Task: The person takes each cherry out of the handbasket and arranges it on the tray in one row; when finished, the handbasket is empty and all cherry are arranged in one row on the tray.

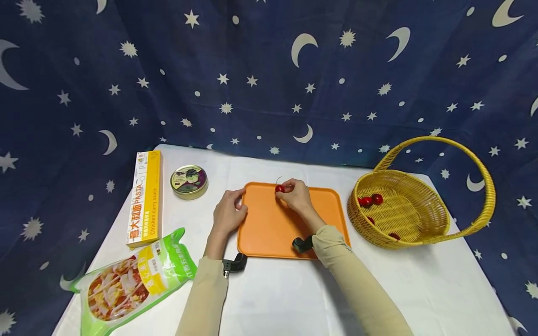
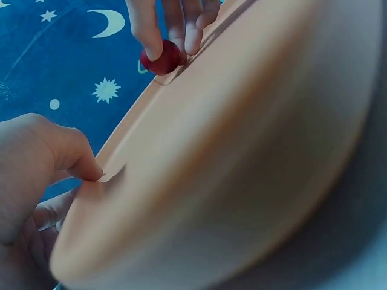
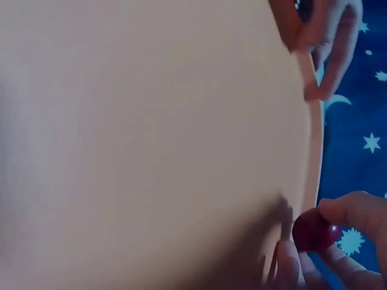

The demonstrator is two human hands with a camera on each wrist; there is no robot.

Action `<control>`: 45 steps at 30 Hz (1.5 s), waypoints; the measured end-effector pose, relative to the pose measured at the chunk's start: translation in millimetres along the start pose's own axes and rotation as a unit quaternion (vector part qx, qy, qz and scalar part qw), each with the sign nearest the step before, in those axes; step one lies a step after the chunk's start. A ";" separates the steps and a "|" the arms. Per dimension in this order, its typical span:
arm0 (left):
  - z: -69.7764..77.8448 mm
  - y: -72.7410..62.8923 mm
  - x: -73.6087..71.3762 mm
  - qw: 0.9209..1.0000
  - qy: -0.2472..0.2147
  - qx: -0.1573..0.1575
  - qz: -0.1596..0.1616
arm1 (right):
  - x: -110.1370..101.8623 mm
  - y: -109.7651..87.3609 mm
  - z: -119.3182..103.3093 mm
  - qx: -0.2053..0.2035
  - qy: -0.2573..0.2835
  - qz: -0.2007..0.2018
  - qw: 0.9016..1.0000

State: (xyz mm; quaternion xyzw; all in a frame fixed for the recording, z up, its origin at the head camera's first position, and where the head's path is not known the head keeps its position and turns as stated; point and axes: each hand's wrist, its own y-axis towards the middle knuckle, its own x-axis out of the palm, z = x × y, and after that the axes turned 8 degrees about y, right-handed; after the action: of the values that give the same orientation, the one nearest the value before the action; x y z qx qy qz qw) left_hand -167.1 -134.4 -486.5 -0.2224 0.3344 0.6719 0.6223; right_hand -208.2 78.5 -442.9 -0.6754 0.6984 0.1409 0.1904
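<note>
My right hand (image 1: pixel 297 196) pinches a dark red cherry (image 1: pixel 279 188) by its sides, and its thin stem points up. The cherry hangs over the far part of an orange tray (image 1: pixel 265 233), close to the far rim. In the right wrist view, thumb and fingertips hold the cherry (image 3: pixel 314 230) beside the tray's edge. My left hand (image 1: pixel 227 212) grips the tray's far left corner. The left wrist view shows one fingertip on the inner side of the rim (image 2: pixel 130 115), other fingers outside and below it.
Right of the tray stands a yellow wicker basket (image 1: pixel 357 221) with a tall handle, several cherries (image 1: pixel 377 199) inside. On the left are a pasta box (image 1: pixel 145 200), a round tin (image 1: pixel 189 182) and a green food bag (image 1: pixel 122 289). A star-and-moon curtain (image 1: pixel 269 84) hangs behind the white table (image 1: pixel 277 298).
</note>
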 end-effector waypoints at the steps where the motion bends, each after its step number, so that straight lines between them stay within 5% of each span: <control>1: 0.4 -0.1 0.2 1.000 -0.001 0.001 0.000 | 1.8 0.1 -0.2 -0.003 -0.012 0.003 1.000; 17: -0.2 -0.5 0.3 1.000 -0.003 0.009 0.013 | 12.6 3.2 -3.0 -0.009 -0.045 0.025 0.999; 28: 0.8 0.4 1.6 1.000 -0.005 0.015 0.009 | -0.6 0.6 -9.1 -0.014 -0.041 0.024 0.999; 35: -2.1 0.6 -0.7 1.000 -0.008 0.010 0.002 | -49.8 -1.7 -18.1 -0.046 -0.025 0.041 0.998; 41: -1.5 -0.2 -1.1 1.000 -0.005 0.006 0.001 | -123.3 -6.0 -16.3 -0.048 -0.053 0.074 0.995; 45: 0.8 -0.5 0.4 1.000 -0.003 0.006 -0.004 | -173.9 -11.6 -5.3 -0.013 -0.058 0.082 0.995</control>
State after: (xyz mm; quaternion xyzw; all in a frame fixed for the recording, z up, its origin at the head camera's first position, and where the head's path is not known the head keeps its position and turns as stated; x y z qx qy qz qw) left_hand -166.6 -133.6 -486.3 -0.2174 0.3357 0.6682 0.6273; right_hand -194.4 230.3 -358.2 -0.6093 0.7370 0.2043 0.2095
